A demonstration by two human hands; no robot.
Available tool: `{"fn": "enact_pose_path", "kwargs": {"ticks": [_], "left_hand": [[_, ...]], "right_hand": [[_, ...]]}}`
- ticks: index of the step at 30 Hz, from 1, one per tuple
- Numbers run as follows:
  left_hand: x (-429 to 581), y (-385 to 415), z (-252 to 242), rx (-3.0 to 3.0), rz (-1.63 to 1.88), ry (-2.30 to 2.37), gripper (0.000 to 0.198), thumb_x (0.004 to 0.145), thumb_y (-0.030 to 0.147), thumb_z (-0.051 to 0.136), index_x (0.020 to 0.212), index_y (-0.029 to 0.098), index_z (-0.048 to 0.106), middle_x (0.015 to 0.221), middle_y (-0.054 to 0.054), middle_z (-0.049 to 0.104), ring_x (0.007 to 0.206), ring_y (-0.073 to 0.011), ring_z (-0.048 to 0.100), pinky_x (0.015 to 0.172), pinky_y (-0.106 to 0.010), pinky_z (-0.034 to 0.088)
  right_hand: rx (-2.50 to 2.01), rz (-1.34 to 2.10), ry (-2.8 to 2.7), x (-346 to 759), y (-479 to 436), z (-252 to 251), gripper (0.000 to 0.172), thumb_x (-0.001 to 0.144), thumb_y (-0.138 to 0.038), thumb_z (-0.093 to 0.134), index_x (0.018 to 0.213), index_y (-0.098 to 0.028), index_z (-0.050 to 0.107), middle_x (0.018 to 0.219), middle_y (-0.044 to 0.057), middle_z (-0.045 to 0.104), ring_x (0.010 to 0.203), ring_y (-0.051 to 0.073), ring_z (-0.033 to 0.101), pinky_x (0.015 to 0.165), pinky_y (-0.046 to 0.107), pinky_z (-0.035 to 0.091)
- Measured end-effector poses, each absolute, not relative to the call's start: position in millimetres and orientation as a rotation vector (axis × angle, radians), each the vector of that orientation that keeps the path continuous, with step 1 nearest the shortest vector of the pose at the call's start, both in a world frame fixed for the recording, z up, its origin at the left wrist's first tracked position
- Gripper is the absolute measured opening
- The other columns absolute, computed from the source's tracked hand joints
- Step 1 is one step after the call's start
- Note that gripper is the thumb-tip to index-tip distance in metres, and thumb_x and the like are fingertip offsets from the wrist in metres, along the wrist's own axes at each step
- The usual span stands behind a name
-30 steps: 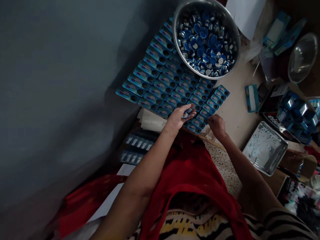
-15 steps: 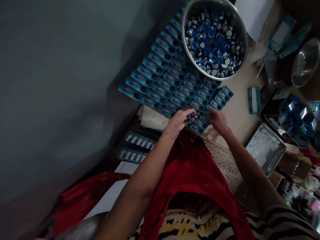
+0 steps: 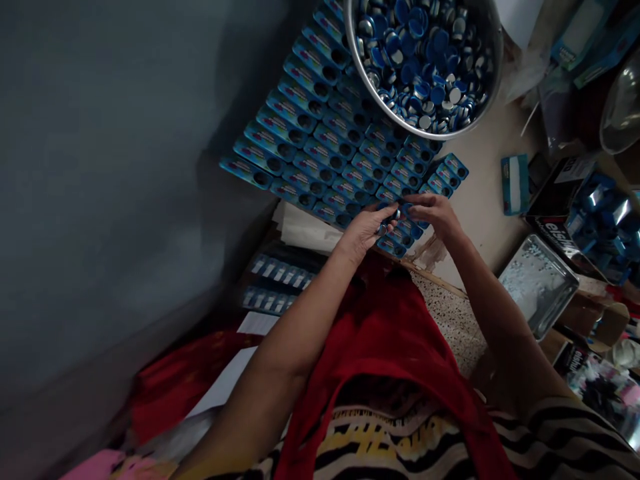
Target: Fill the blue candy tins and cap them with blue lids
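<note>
My left hand (image 3: 369, 231) is curled around a few small round blue-and-silver caps (image 3: 383, 229), one of them showing at the thumb tip. Just to its right, my right hand (image 3: 436, 213) reaches in with its fingers stretched out and slightly apart, and I see nothing held in it. Both hands are over the near end of rows of blue printed cartons (image 3: 323, 160), each with a dark round hole at one end. Beyond them stands a metal bowl (image 3: 380, 100) heaped with blue-and-silver caps (image 3: 425, 73) of the same kind.
A grey wall (image 3: 110, 133) borders the cartons on the left. To the right are a teal box (image 3: 515, 185), a metal tray (image 3: 540, 287) with small bits, and a black carton (image 3: 557, 207) beside shiny blue pieces. Packed blue strips (image 3: 280, 273) lie below left.
My right hand has moved slightly up and left toward my left hand, its fingers now extended rather than bunched and blurred. The view has shifted a little.
</note>
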State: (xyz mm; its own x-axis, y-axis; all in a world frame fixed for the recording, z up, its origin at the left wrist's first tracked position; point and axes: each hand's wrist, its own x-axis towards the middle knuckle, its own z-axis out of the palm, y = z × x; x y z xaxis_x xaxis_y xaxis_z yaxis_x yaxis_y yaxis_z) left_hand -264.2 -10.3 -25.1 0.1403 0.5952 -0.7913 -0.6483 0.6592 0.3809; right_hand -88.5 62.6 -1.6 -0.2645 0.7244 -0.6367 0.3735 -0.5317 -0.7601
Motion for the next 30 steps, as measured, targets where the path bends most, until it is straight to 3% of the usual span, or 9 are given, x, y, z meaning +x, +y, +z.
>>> {"fn": "enact_pose_path", "kwargs": {"ticks": [3, 5, 8, 11, 14, 20, 23, 26, 30], "left_hand": [[-269.2, -7.9, -20.4, -0.041, 0.886, 1.116, 0.014, 0.09, 0.022, 0.084, 0.092, 0.011, 0.075, 0.079, -0.007, 0.075, 0.057, -0.0061, 0.058, 0.051, -0.014, 0.044], [-274.2, -6.3, -15.4, -0.018, 0.898, 1.126, 0.01, 0.094, 0.02, 0.079, 0.092, 0.011, 0.075, 0.078, -0.006, 0.074, 0.056, -0.0057, 0.058, 0.051, -0.013, 0.043], [-281.1, -5.6, -9.8, 0.018, 0.915, 1.148, 0.01, 0.098, 0.018, 0.071, 0.092, 0.011, 0.074, 0.078, -0.006, 0.074, 0.056, -0.0059, 0.057, 0.05, -0.013, 0.042], [-286.8, -8.3, -9.9, 0.038, 0.898, 1.167, 0.01, 0.096, 0.017, 0.069, 0.093, 0.01, 0.075, 0.08, -0.008, 0.076, 0.057, -0.0071, 0.058, 0.05, -0.014, 0.042], [-291.6, -12.6, -14.2, 0.035, 0.875, 1.183, 0.009, 0.091, 0.019, 0.071, 0.093, 0.011, 0.076, 0.084, -0.009, 0.077, 0.06, -0.0083, 0.06, 0.05, -0.014, 0.042], [-293.8, -14.2, -14.0, 0.145, 0.865, 1.281, 0.011, 0.088, 0.022, 0.071, 0.092, 0.013, 0.075, 0.083, -0.006, 0.074, 0.06, -0.0079, 0.058, 0.05, -0.014, 0.04], [-290.7, -10.2, -8.5, 0.186, 0.884, 1.306, 0.011, 0.085, 0.021, 0.076, 0.091, 0.013, 0.075, 0.077, -0.002, 0.069, 0.056, -0.0073, 0.055, 0.049, -0.016, 0.039], [-284.0, -4.8, -6.6, 0.232, 0.897, 1.332, 0.009, 0.088, 0.021, 0.076, 0.087, 0.013, 0.073, 0.072, 0.0, 0.066, 0.054, -0.0072, 0.053, 0.049, -0.017, 0.038], [-268.2, 2.3, -10.5, 0.275, 0.859, 1.356, 0.016, 0.094, 0.02, 0.073, 0.079, 0.015, 0.068, 0.062, 0.002, 0.06, 0.051, -0.0082, 0.052, 0.05, -0.019, 0.039]], "right_hand": [[-1.919, 1.426, -1.702, -77.6, 36.0, 4.0, 0.027, 0.076, -0.021, 0.067, 0.095, -0.019, 0.086, 0.081, 0.0, 0.079, 0.075, 0.019, 0.072, 0.075, 0.031, 0.058], [-2.014, 1.163, -2.072, -75.0, 10.1, 6.8, 0.027, 0.083, -0.017, 0.065, 0.1, -0.022, 0.086, 0.093, 0.002, 0.082, 0.086, 0.02, 0.074, 0.083, 0.032, 0.058], [-2.112, 0.984, -2.37, -79.5, -20.2, 8.6, 0.023, 0.097, -0.018, 0.063, 0.104, -0.023, 0.084, 0.109, 0.005, 0.081, 0.101, 0.022, 0.074, 0.091, 0.032, 0.056], [-2.211, 0.909, -2.435, -89.3, -25.0, 7.7, 0.02, 0.102, -0.019, 0.06, 0.097, -0.022, 0.08, 0.114, 0.009, 0.078, 0.111, 0.026, 0.071, 0.088, 0.034, 0.053], [-2.322, 0.874, -2.509, -96.1, -12.7, 3.2, 0.011, 0.099, -0.022, 0.066, 0.105, -0.024, 0.075, 0.114, 0.01, 0.077, 0.111, 0.03, 0.071, 0.085, 0.037, 0.051], [-2.382, 0.891, -2.561, -88.7, 5.8, -0.9, 0.029, 0.087, -0.029, 0.082, 0.113, -0.026, 0.07, 0.111, 0.007, 0.078, 0.103, 0.03, 0.072, 0.083, 0.036, 0.049], [-2.265, 1.03, -2.327, -90.3, 11.1, 7.2, 0.024, 0.086, -0.031, 0.081, 0.105, -0.025, 0.067, 0.095, 0.003, 0.074, 0.091, 0.025, 0.068, 0.08, 0.034, 0.049], [-1.959, 1.255, -1.943, -105.0, 18.7, 8.3, 0.022, 0.095, -0.041, 0.069, 0.108, -0.024, 0.067, 0.083, -0.001, 0.068, 0.078, 0.02, 0.064, 0.073, 0.032, 0.051], [-1.82, 1.241, -1.862, -124.5, 28.1, -7.1, 0.017, 0.084, -0.024, 0.064, 0.099, -0.022, 0.073, 0.081, -0.001, 0.069, 0.078, 0.019, 0.065, 0.077, 0.032, 0.053]]}}
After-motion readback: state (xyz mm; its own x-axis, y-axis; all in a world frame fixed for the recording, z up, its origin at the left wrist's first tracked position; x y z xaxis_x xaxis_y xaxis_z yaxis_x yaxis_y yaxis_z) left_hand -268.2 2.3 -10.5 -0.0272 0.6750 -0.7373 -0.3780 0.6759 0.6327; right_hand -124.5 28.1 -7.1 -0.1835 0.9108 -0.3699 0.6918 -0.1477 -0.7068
